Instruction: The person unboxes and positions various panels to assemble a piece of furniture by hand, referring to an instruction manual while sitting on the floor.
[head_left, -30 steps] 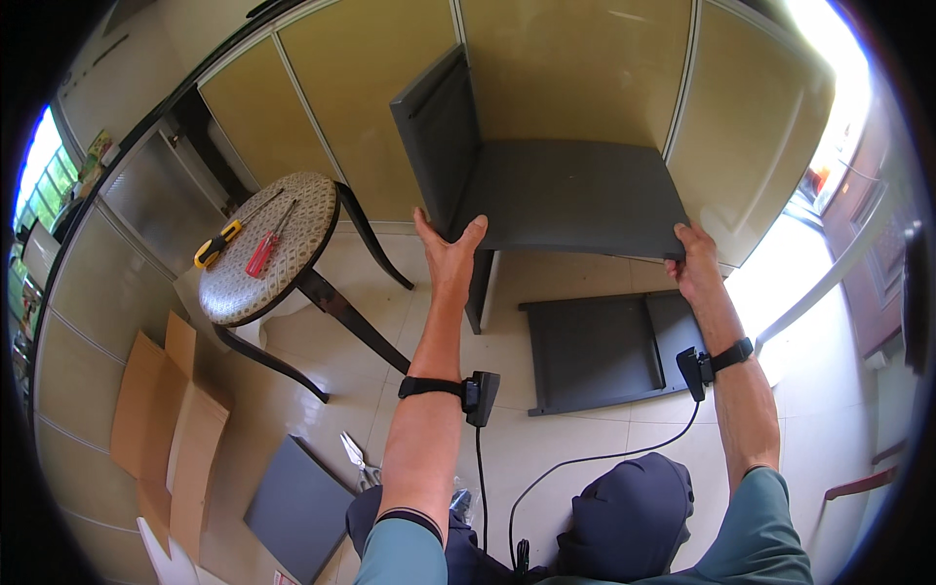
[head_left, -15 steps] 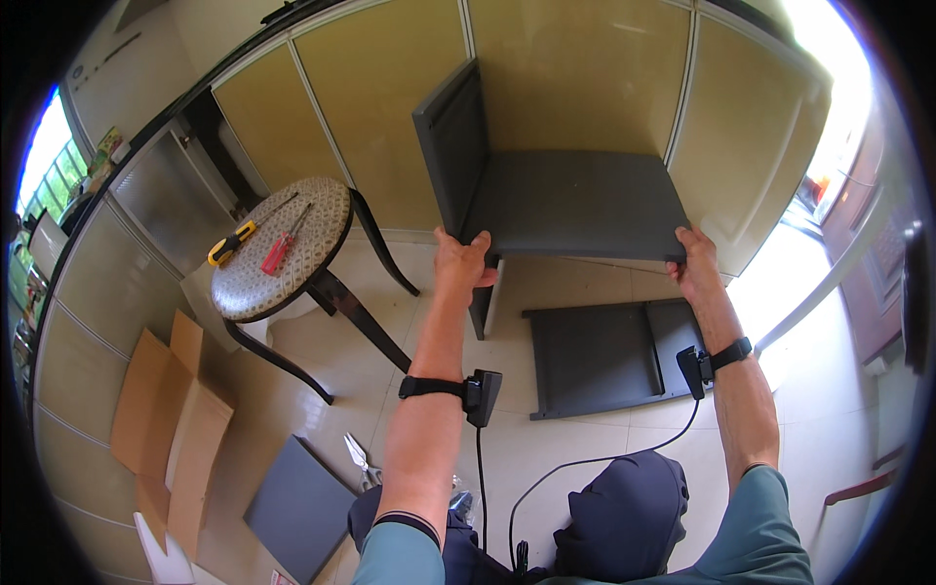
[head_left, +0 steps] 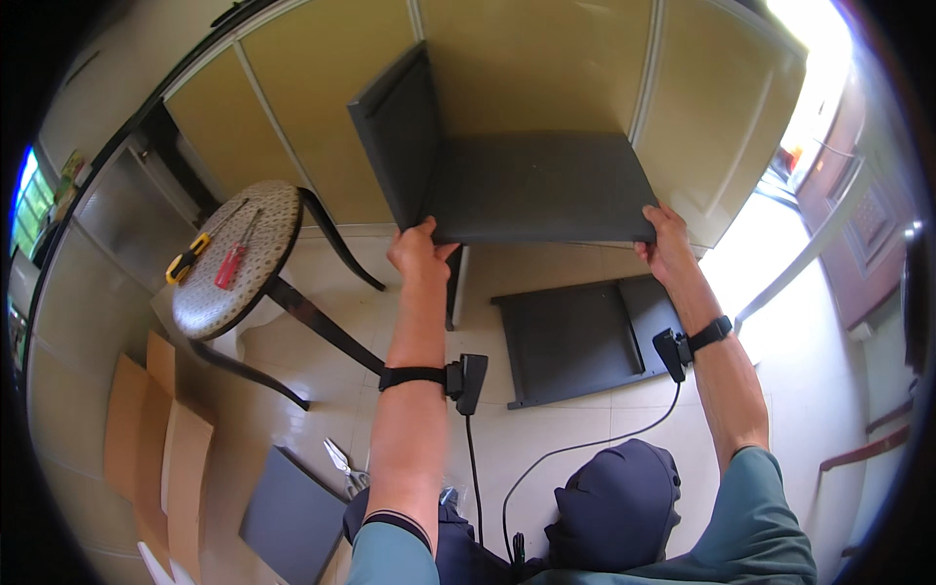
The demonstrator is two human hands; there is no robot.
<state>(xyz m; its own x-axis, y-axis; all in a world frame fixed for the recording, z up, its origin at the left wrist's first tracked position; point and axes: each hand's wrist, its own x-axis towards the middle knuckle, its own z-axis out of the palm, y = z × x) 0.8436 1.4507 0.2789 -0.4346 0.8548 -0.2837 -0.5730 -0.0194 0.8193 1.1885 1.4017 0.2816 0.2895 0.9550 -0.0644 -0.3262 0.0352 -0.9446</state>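
Two dark grey furniture panels form an L: a flat panel (head_left: 541, 185) lies roughly level and an upright panel (head_left: 398, 132) rises from its left end. My left hand (head_left: 421, 252) is closed on the near left corner, close to where the panels meet. At the near right corner my right hand (head_left: 666, 242) grips the flat panel, fingers curled round its edge. Below it, a narrow dark leg-like part (head_left: 455, 283) reaches down at the left; how it joins is hidden. Another dark grey framed panel piece (head_left: 575, 341) lies on the floor beneath.
To the left stands a round patterned stool (head_left: 258, 210), bearing a yellow-black screwdriver (head_left: 190, 258) and a red-handled one (head_left: 229, 265). An open cardboard box (head_left: 180, 468), a grey board (head_left: 292, 512) and scissors (head_left: 343, 463) are on the floor. Tan cabinet doors (head_left: 526, 68) rise behind.
The view has shifted, so most things sit further left in the picture. Both hands keep their grip at the same corners of the joined panels.
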